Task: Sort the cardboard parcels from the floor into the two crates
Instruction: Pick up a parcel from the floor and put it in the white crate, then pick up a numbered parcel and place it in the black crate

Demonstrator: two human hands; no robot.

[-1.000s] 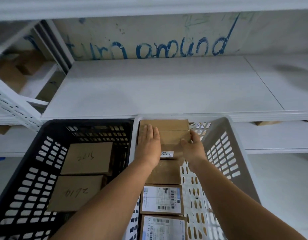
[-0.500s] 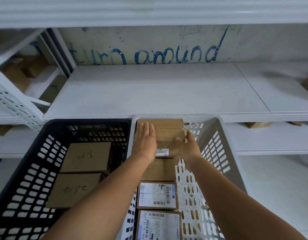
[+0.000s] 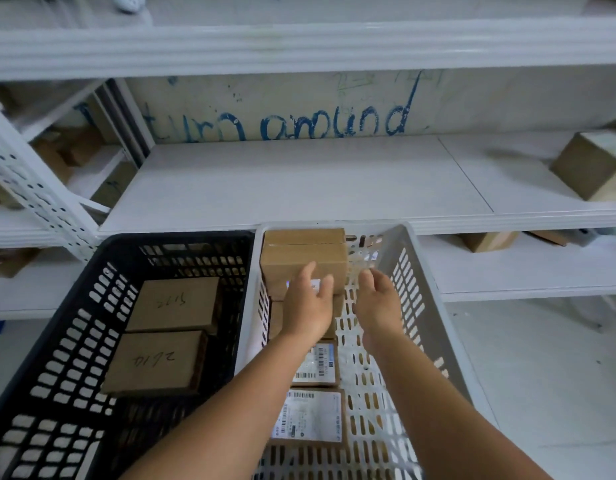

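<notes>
Two crates sit side by side below a white shelf (image 3: 299, 181), and the parcels in each lie flat in rows along the floor of the crate, likely so that more can fit and the labels or handwritten numbers stay readable. The black crate (image 3: 74, 327) on the left holds two brown parcels with numbers written on top. The white crate (image 3: 413, 282) on the right holds a row of parcels with printed labels, and at its far end a taller brown parcel (image 3: 303, 261) rests against the far wall, on top of another. Both hands hover over the white crate just in front of that parcel. The left hand (image 3: 308, 308) is relaxed with fingers loosely spread, its fingertips over the parcel's near face; whether they touch it I cannot tell. The right hand (image 3: 377, 303) is just beside the parcel's right edge, fingers loosely curled, holding nothing.
</notes>
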